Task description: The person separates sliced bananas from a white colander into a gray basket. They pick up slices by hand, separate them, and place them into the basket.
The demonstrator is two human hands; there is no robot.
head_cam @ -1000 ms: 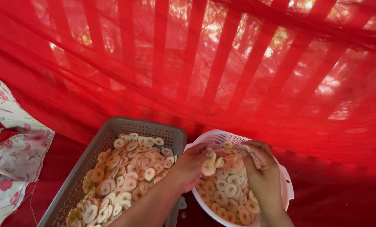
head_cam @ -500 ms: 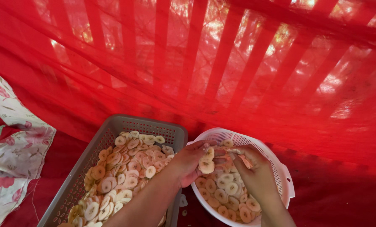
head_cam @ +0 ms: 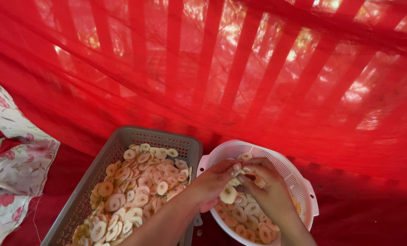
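Note:
Both of my hands are over a round white perforated bowl point(head_cam: 291, 171) at the lower right that holds several pale round fruit slices point(head_cam: 246, 214). My left hand point(head_cam: 215, 182) pinches a slice with its fingertips meeting those of my right hand point(head_cam: 265, 189), which also grips slices. To the left stands a grey plastic basket point(head_cam: 121, 139) filled with several similar slices point(head_cam: 137, 189).
Red netting point(head_cam: 240, 77) hangs all across the background with bright light behind it. A white cloth with red flowers point(head_cam: 12, 168) lies at the left edge. The surface under the containers is covered in red fabric.
My two hands have drawn together over the white bowl, fingertips now touching at its back. The view has shifted slightly.

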